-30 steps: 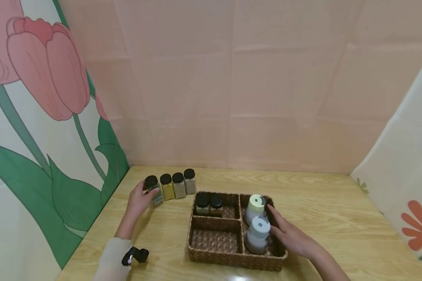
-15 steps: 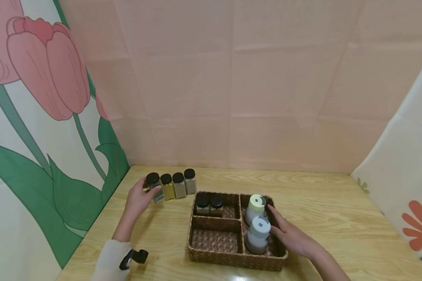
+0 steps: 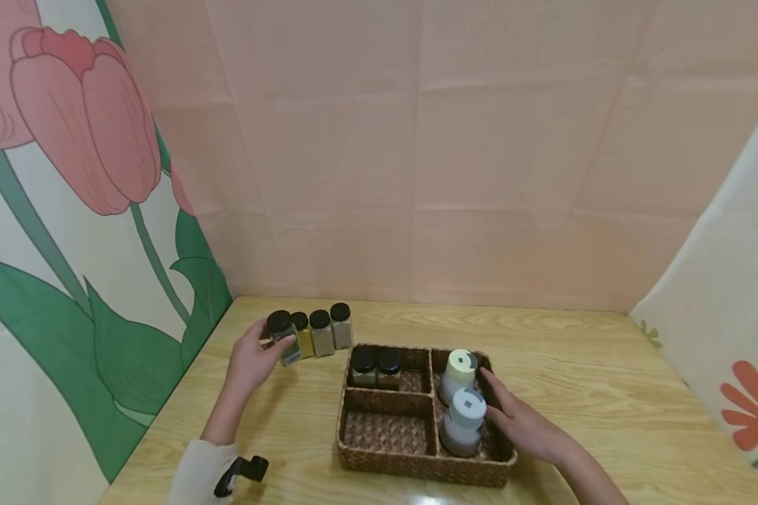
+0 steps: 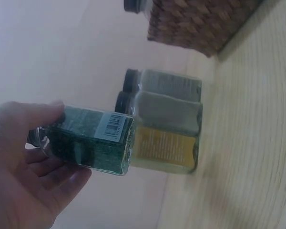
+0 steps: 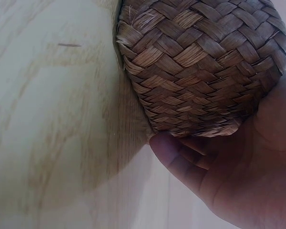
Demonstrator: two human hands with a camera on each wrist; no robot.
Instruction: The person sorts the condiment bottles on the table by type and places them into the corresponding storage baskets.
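My left hand grips a spice jar with a black lid, dark green contents and a barcode label. The jar is held up in front of the row of other jars and overlaps the yellow spice jar in the head view. My right hand holds the right side of the woven basket, thumb over the rim, fingers along the outer wall. Inside its right compartment, close to that thumb, stand a white-capped bottle and a yellow-capped bottle.
Two pale spice jars stand beside the yellow one at the back left. In the basket's back left compartment sit two dark-lidded jars. The front left compartment shows its woven bottom. Printed cloth hangs behind the wooden table.
My left hand has moved the green spice jar slightly right and away from its place in the row, now partly covering the yellow jar. My right hand stays at the basket.
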